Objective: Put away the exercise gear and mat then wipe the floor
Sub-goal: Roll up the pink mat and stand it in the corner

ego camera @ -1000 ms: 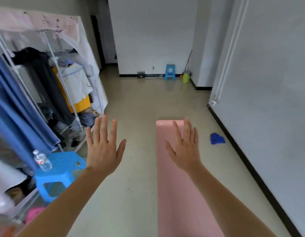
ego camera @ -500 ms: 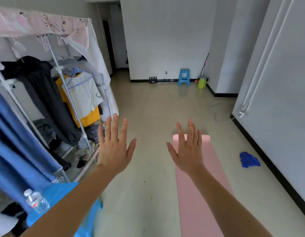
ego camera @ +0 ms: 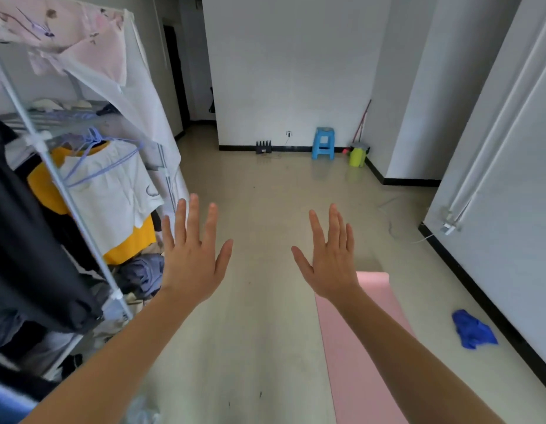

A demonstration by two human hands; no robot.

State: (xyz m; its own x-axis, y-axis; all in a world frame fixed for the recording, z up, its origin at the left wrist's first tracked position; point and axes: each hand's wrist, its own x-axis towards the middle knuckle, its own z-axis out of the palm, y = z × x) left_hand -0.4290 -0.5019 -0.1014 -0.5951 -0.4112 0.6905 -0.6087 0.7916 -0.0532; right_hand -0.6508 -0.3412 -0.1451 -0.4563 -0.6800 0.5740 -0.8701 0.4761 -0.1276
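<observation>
A pink exercise mat (ego camera: pixel 357 347) lies unrolled on the pale floor at the lower right, running toward me. A crumpled blue cloth (ego camera: pixel 472 329) lies on the floor near the right wall's black baseboard. My left hand (ego camera: pixel 193 258) and my right hand (ego camera: pixel 331 258) are both raised in front of me, backs toward the camera, fingers straight and spread, holding nothing. My right forearm covers part of the mat.
A metal clothes rack (ego camera: pixel 69 191) with hanging garments and a pale cover fills the left side. At the far wall stand a blue stool (ego camera: pixel 323 143), a green bottle (ego camera: pixel 357 156), a leaning broom (ego camera: pixel 361 120) and a black object (ego camera: pixel 263 147). A cable (ego camera: pixel 394 231) trails on the floor.
The view has tilted up and swung left, so the mat and blue cloth sit lower and further right. The blue stool with the water bottle at the lower left has left view. Both hands stay spread.
</observation>
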